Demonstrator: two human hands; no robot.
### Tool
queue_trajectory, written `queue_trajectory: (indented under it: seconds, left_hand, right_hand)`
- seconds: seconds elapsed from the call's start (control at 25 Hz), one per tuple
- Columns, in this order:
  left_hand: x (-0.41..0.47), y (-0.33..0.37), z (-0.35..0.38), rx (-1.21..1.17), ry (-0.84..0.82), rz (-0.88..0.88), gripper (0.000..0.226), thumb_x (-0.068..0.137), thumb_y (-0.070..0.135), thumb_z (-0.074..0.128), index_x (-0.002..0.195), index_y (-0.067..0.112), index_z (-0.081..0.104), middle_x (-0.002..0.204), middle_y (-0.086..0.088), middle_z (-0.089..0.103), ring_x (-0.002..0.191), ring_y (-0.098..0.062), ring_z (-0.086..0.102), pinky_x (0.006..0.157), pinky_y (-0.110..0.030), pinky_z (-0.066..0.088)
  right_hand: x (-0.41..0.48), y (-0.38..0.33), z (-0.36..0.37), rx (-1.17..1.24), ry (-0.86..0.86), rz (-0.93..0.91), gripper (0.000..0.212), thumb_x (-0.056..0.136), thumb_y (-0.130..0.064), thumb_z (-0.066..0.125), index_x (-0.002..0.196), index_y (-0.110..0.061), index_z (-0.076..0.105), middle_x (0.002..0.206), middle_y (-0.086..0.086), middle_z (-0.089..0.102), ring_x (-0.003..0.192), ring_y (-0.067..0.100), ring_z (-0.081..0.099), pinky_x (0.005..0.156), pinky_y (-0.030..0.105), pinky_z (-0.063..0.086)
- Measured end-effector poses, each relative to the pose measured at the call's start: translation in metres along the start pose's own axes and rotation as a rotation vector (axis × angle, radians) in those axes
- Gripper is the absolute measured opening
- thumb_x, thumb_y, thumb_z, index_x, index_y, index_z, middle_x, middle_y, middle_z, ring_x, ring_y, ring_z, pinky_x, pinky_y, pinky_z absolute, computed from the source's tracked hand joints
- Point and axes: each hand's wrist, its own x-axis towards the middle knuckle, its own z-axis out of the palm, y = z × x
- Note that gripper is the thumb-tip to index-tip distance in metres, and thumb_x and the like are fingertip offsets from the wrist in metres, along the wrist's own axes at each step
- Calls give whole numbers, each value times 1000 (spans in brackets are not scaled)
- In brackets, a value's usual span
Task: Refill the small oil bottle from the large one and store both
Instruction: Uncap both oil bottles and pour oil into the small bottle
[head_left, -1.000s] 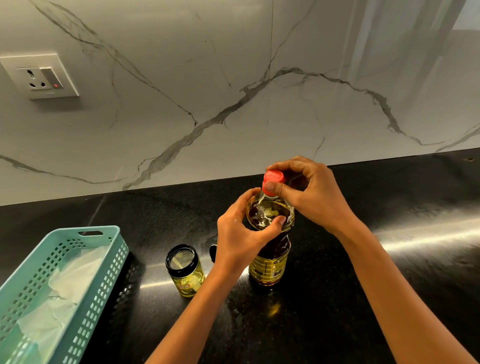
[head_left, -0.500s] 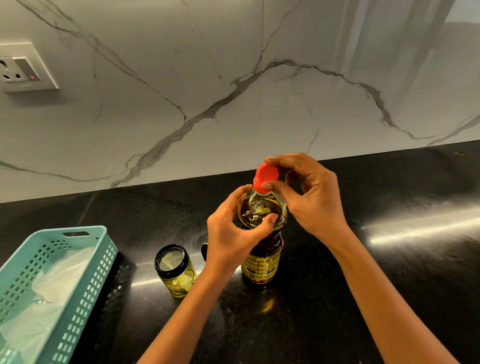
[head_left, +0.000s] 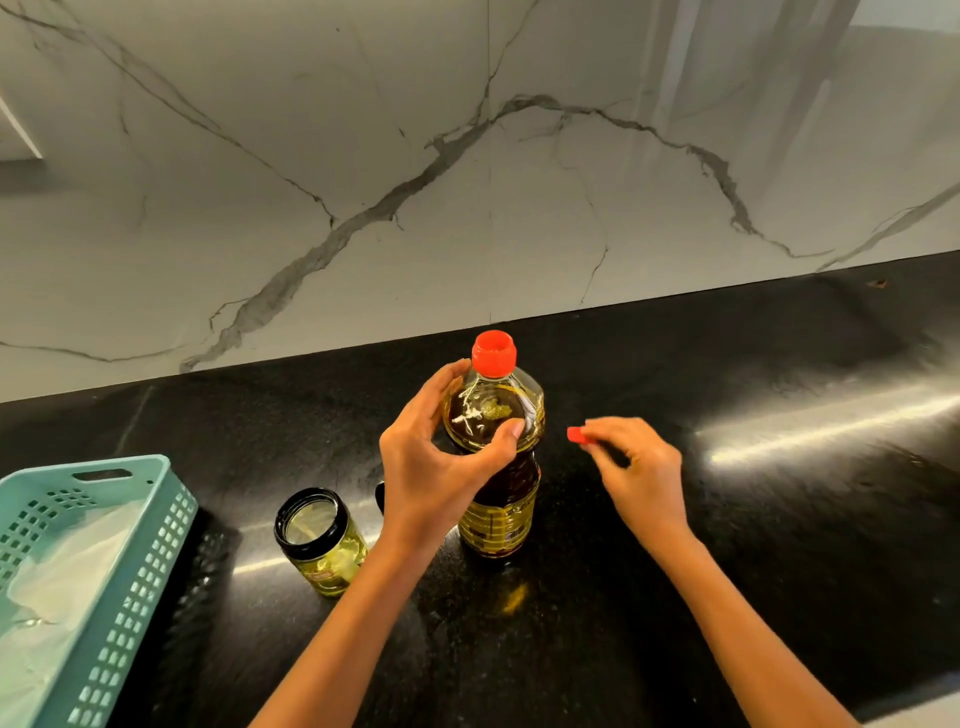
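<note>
Soft light, countertop (head_left: 779, 545) glare (edges bowed)

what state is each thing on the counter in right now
large oil bottle: upright, uncapped, left hand grips its shoulder
red cap: off the bottle, pinched by the right hand
small oil bottle: upright, open, a little oil inside
teal basket: lined with white paper, holds no bottle

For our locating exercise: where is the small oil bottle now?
Head view: the small oil bottle stands on the black counter, left of the large bottle, right of the teal basket.
</note>
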Motion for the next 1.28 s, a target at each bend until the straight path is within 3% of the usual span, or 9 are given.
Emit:
queue_trajectory:
  seconds: [0.16, 0.28, 0.56, 0.72, 0.84, 0.92, 1.08, 1.2, 1.28]
  left_hand:
    - [0, -3, 1, 24, 13, 22, 57, 65, 40, 74, 115, 41, 46, 111, 13, 61, 100, -5, 63, 83, -21, 52]
    - [0, -3, 1, 28, 20, 23, 57, 65, 41, 73, 115, 41, 46, 110, 17, 60, 100, -3, 63, 82, -19, 51]
    - [0, -2, 2, 24, 22, 29, 57, 65, 41, 72, 115, 41, 45, 110, 19, 59, 100, -2, 62, 82, -16, 50]
    - [-2, -1, 3, 16, 10, 29, 56, 67, 38, 73, 117, 39, 47, 112, 16, 60, 102, -5, 63, 83, -20, 51]
    - [-2, 3, -3, -4, -44, -22, 60, 67, 41, 72, 122, 32, 48, 115, 14, 60, 105, -4, 61, 85, -21, 51]
    - [-4, 3, -11, 79, -108, -39, 72, 70, 49, 67, 133, 24, 43, 128, 9, 55, 116, -4, 54, 95, -25, 48]
    - [-27, -5, -34, 341, 13, -114, 83, 75, 69, 45, 142, 25, 25, 147, 11, 26, 142, -10, 16, 114, -36, 23]
    - [-53, -25, -64, 585, 297, -156, 83, 74, 65, 54, 139, 19, 32, 153, 1, 19, 143, -11, -2, 115, -36, 13]
    - [-68, -40, -85, 590, 316, -293, 92, 66, 62, 65, 139, 18, 31, 154, 0, 16, 143, -13, -3, 114, -33, 9]
  right_hand:
    - [-29, 37, 12, -213, -219, 4, 24, 67, 8, 76, 86, -7, 74, 88, 6, 69, 86, 20, 65, 81, 20, 50]
    - [-37, 47, 15, -294, -293, 27, 27, 65, 11, 75, 85, -5, 73, 88, 7, 69, 81, 19, 66, 76, 14, 45]
    - [-33, 37, 11, -216, -270, 127, 23, 76, 8, 66, 95, -3, 71, 98, 11, 68, 94, 26, 65, 86, 26, 46]
    - [-26, -16, -1, 168, -174, 248, 21, 85, -20, 64, 105, -21, 68, 100, -7, 66, 92, 9, 63, 82, 32, 52]
    - [-17, -59, -4, 422, -366, 326, 56, 73, -56, 62, 124, -35, 53, 122, -19, 57, 113, -4, 50, 92, 14, 41]
    - [-11, -76, 1, 449, -458, 303, 80, 61, -63, 71, 130, -36, 43, 127, -21, 52, 118, -7, 45, 96, 10, 36]
    - [-1, -90, 18, 581, -452, 344, 77, 49, -37, 86, 116, -37, 48, 112, -19, 61, 106, -10, 55, 86, 8, 44]
    - [4, -91, 31, 598, -362, 372, 74, 42, -29, 86, 106, -36, 51, 104, -18, 63, 97, -12, 58, 79, 6, 46]
    - [7, -91, 39, 589, -333, 380, 76, 41, -29, 88, 109, -29, 54, 105, -13, 65, 99, -7, 60, 82, 11, 48]
